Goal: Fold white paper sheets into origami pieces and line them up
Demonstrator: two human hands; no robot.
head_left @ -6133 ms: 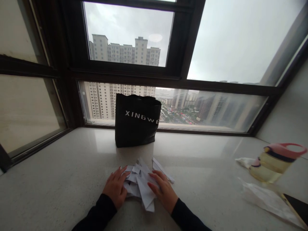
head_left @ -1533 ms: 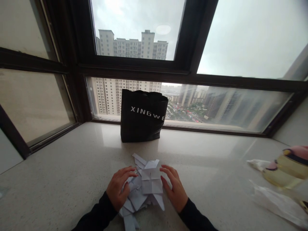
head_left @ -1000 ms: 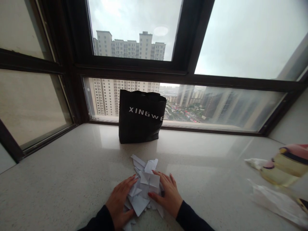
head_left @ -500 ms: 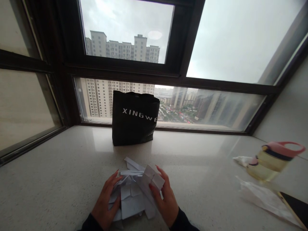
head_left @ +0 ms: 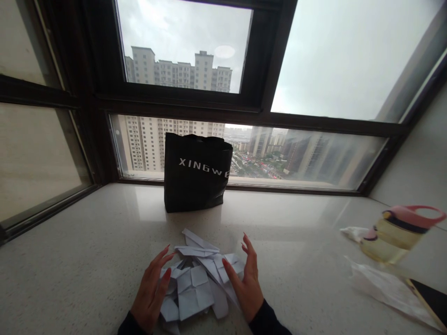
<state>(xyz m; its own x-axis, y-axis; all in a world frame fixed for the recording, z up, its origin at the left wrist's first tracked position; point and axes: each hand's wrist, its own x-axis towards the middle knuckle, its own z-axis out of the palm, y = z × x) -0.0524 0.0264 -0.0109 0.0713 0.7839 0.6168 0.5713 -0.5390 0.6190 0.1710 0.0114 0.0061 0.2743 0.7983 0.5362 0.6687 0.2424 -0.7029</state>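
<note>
A loose heap of folded white papers (head_left: pixel 195 291) lies on the pale speckled sill, close in front of me. At the heap's left edge is my left hand (head_left: pixel 152 286), its fingers apart and nothing gripped. My right hand (head_left: pixel 246 281) is spread at the right side, thumb over a small folded paper (head_left: pixel 232 266); whether the thumb touches it I cannot tell. Several pieces overlap, so the lower ones are partly hidden. Longer folded strips (head_left: pixel 197 241) stick out at the far side of the heap.
Beyond the papers a black bag (head_left: pixel 195 181) with white lettering stands upright against the window. To the right are a yellowish bottle with a pink lid (head_left: pixel 394 237), crumpled white plastic (head_left: pixel 387 288) and a dark phone-like object (head_left: pixel 431 298). Dark window frames border the sill (head_left: pixel 300 232).
My right hand has let go of the small folded paper, which now lies flatter on the heap. Its fingers have spread and lifted. My left hand has drawn slightly away from the papers.
</note>
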